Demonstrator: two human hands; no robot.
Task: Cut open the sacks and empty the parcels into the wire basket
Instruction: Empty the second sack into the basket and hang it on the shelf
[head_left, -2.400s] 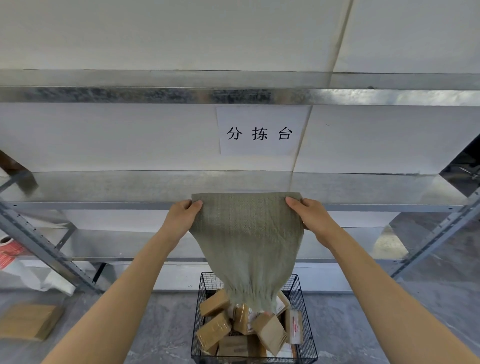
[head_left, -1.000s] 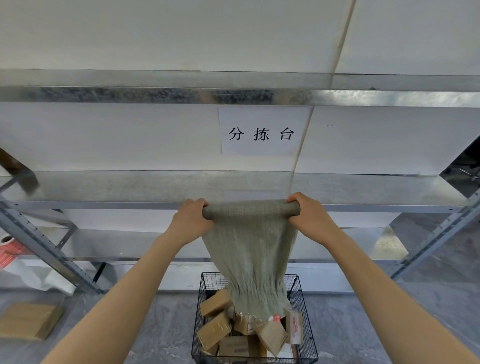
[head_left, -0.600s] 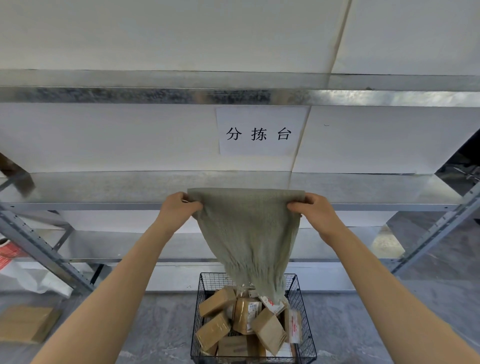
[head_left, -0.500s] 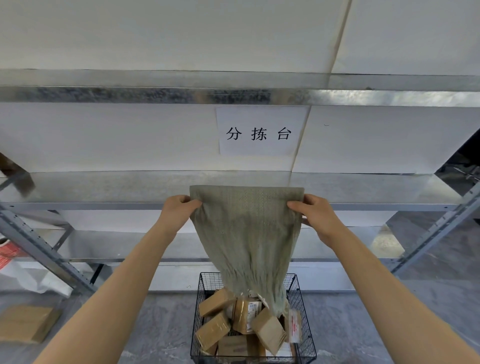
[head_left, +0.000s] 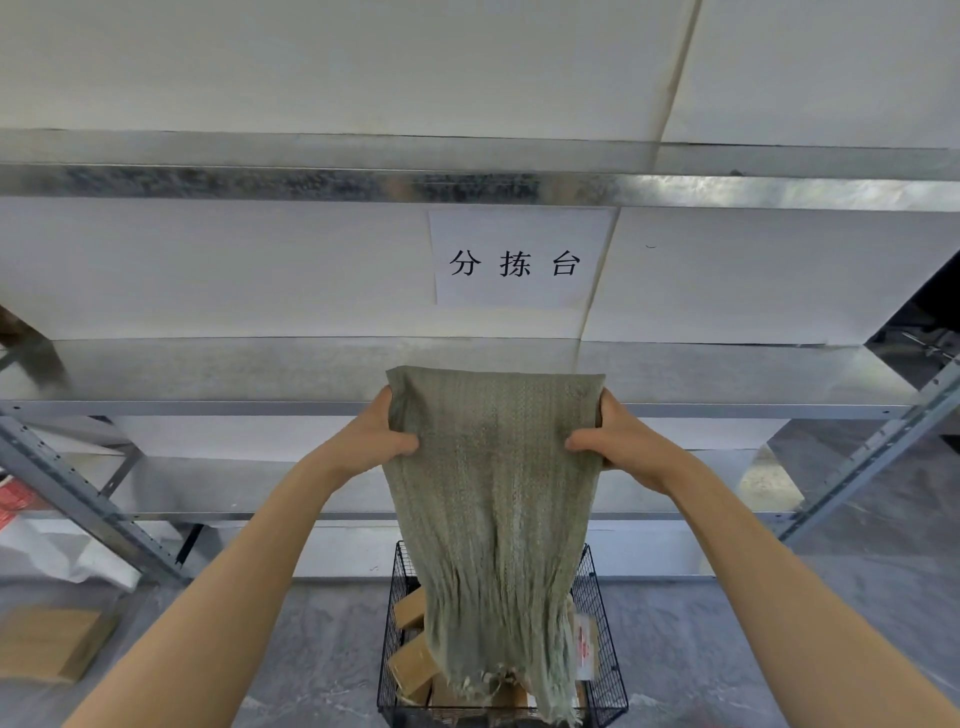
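A grey-green woven sack hangs upside down, limp and flat, its frayed open mouth trailing into the black wire basket on the floor. My left hand grips the sack's upper left edge, thumb across the front. My right hand grips the upper right edge the same way. Brown cardboard parcels lie in the basket, mostly hidden behind the sack; one with a white and red label shows at the right.
A galvanised metal rack with shelves stands right behind the sack, with slanted braces at both sides. A paper sign hangs on the white wall. A flat brown carton lies on the grey floor at left.
Both hands shifted lower on the sack's sides, thumbs now across the front. The sack hangs longer and its mouth now covers most of the parcels in the basket.
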